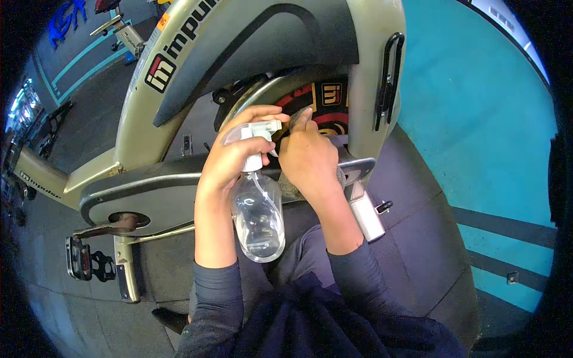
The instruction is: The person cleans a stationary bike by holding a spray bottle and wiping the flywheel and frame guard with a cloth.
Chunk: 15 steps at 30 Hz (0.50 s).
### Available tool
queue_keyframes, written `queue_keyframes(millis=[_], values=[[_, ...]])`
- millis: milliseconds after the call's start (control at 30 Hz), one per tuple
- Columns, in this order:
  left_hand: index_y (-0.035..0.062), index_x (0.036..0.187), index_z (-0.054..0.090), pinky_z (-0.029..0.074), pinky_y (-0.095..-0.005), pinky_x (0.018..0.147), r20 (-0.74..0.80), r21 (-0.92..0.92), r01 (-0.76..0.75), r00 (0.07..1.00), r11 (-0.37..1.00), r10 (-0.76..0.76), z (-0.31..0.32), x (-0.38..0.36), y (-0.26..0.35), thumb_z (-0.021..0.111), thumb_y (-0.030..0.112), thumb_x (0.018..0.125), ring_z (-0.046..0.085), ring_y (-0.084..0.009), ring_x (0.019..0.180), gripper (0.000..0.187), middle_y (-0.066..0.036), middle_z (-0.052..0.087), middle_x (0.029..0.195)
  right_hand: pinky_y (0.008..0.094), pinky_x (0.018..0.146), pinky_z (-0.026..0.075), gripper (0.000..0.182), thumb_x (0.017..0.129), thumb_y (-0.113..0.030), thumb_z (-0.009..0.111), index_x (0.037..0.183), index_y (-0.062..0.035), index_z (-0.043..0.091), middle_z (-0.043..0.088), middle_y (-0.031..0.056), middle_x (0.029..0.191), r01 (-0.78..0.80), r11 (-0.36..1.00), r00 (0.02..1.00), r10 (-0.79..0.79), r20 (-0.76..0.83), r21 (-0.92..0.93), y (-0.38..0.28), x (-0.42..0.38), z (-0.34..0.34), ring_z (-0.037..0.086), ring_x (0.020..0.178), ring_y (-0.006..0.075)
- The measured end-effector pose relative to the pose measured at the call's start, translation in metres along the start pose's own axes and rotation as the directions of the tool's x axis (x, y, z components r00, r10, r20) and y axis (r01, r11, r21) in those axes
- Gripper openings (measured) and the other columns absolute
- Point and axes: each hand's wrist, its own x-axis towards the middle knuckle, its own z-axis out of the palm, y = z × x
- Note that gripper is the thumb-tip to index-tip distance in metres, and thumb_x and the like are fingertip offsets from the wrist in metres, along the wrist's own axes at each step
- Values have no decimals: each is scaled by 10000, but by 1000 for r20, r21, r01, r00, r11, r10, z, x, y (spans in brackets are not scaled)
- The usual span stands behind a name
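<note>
My left hand is wrapped round the white trigger head of a clear plastic spray bottle, which hangs upright with a little liquid low inside. Beside it, my right hand grips a greyish cloth. Part of the cloth shows below the palm, and more covers the fingertips at the top. Those fingers overlap the flywheel of a stationary bike, with its red and black decal. The bike's silver-edged chain guard runs behind both wrists.
The bike's beige frame and dark shroud rise ahead. A pedal juts out at lower left, and a foot bar stands at right. Another bike is at the far upper left. Turquoise flooring borders dark mats.
</note>
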Motion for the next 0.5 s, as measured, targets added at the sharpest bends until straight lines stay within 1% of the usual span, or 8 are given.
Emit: queue_keyframes(millis=[67, 133, 167, 233, 267, 333, 400, 500], values=[[-5, 1171, 561, 457, -200, 541, -2, 13, 4, 1000, 1000, -4, 1, -2, 2, 560, 32, 600, 556, -93, 647, 572, -108, 640, 1127, 371, 627, 551, 648, 843, -193, 493, 1332, 178, 286, 586, 207, 1018, -20, 1000, 999, 20, 26, -1, 2, 1, 2, 666, 781, 291], [0, 1171, 562, 456, -199, 541, -6, 25, 0, 1000, 1000, 0, 0, -4, 3, 560, 34, 602, 554, -89, 646, 570, -104, 641, 1125, 412, 752, 525, 635, 852, -247, 480, 1313, 166, 334, 605, 224, 1036, -154, 988, 987, 154, -55, 7, 7, 7, 6, 645, 854, 341], [1, 1171, 562, 456, -199, 540, 3, 27, -11, 1000, 1000, 11, -1, -3, 2, 561, 35, 603, 553, -86, 647, 569, -100, 641, 1125, 412, 752, 525, 635, 852, -247, 480, 1313, 166, 334, 605, 224, 1036, -150, 989, 987, 150, -59, 7, 10, 10, 5, 645, 854, 341], [3, 1172, 562, 456, -198, 539, 16, 26, -27, 1000, 999, 27, -3, -3, 2, 561, 36, 604, 552, -84, 647, 568, -97, 641, 1126, 407, 810, 515, 644, 862, -255, 459, 1312, 184, 314, 594, 250, 1096, -244, 970, 970, 244, -13, -25, 20, 17, 2, 633, 939, 343], [12, 1163, 570, 459, -205, 558, 29, 17, -16, 999, 1000, 15, -5, -4, 2, 567, 20, 623, 560, -84, 682, 541, -73, 645, 1111, 405, 824, 514, 644, 866, -256, 440, 1304, 197, 310, 584, 270, 1128, -237, 965, 971, 240, 15, -112, 27, 22, 3, 626, 970, 351], [21, 1155, 579, 462, -212, 578, 48, 2, -10, 999, 1000, 10, -4, -3, 1, 573, 5, 641, 569, -84, 716, 514, -49, 650, 1096, 407, 814, 517, 645, 868, -257, 435, 1307, 197, 306, 584, 271, 1130, -235, 960, 972, 232, -41, -151, 31, 26, 15, 632, 951, 355], [9, 1175, 560, 463, -195, 543, 27, 21, -17, 999, 1000, 17, -3, -2, -1, 567, 24, 609, 559, -84, 648, 566, -92, 642, 1125, 409, 805, 521, 646, 869, -259, 430, 1309, 197, 302, 584, 272, 1132, -227, 955, 973, 213, -91, -188, 32, 25, 16, 637, 931, 359], [11, 1178, 559, 465, -194, 547, 43, 9, -13, 999, 1000, 13, -3, 0, -2, 569, 16, 613, 569, -85, 663, 565, -90, 642, 1121, 364, 743, 541, 619, 850, -261, 492, 1247, 203, 397, 639, 230, 1023, -231, 967, 970, 220, -105, -109, 26, 20, 6, 673, 853, 305]])
